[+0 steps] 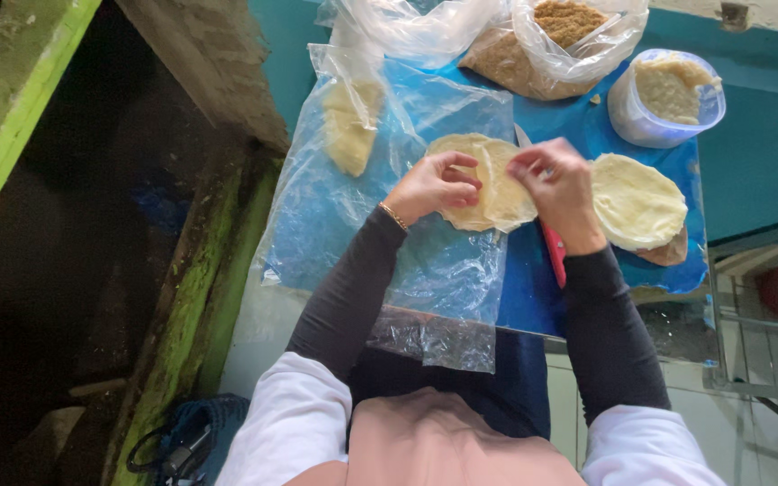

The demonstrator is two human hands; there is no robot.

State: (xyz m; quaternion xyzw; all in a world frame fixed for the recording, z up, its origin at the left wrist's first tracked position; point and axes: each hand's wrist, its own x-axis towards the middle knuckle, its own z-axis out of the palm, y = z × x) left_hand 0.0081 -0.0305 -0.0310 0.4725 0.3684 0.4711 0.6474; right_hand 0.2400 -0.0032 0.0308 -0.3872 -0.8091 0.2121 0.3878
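- A clear plastic sheet (425,261) is lying over the left part of the blue board (533,306). There is one sheet, and it is looking thin and slippery.
- One lump of dough (350,130) is sitting inside a plastic bag on the far left of the board, well apart from the hands.
- The left hand (432,184) is curling its fingers and pinching the left edge of the wrap (490,184).
- The wrap is lying flat on the plastic sheet, in the middle of the board, between the two hands. It is one pale, round, thin piece.
- I think the wrap is very light, soft and floppy. It is looking easy to tear, so it is best taken gently by the edge with the fingertips, not from the middle.
- The right hand (558,184) is bending its fingers and gripping the right edge of the wrap.
- One red thing (555,254) is peeking out under the right wrist. It may be a knife handle, but I cannot tell for sure.
- A stack (637,202) of more round wraps is lying just beside the right hand. I cannot count how many are in it.
- Behind, one bag (551,45) is holding brown crumbs.
- One round tub (664,94) is standing at the far right, with pale soft stuff inside.
- In all, two hands are working on one wrap.
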